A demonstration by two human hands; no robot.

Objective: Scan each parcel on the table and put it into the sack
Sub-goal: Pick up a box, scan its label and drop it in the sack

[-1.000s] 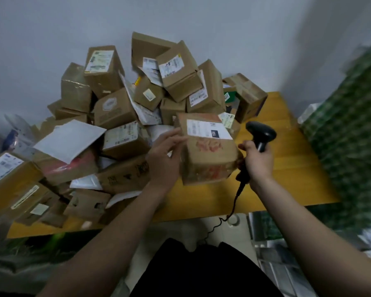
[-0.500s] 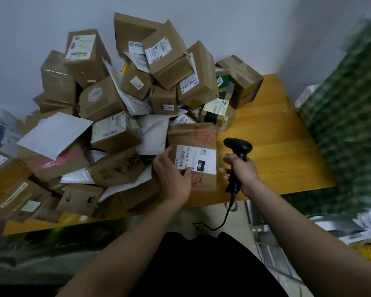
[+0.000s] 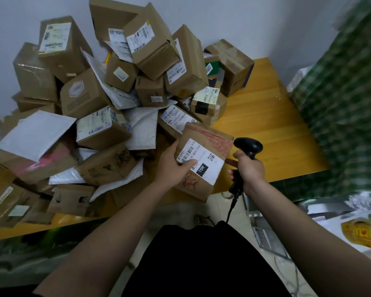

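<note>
My left hand grips the small cardboard parcel at its 9 o'clock edge, above the tabletop front; feels light, stiff. Right hand wraps the scanner.

Held parcel: brown carton, white label up, gripped by left hand (thumb lay across the barcode) over the surface edge. Black scanner: in right hand, just beside the carton. Parcel heap behind; green checked sack at right.
</note>
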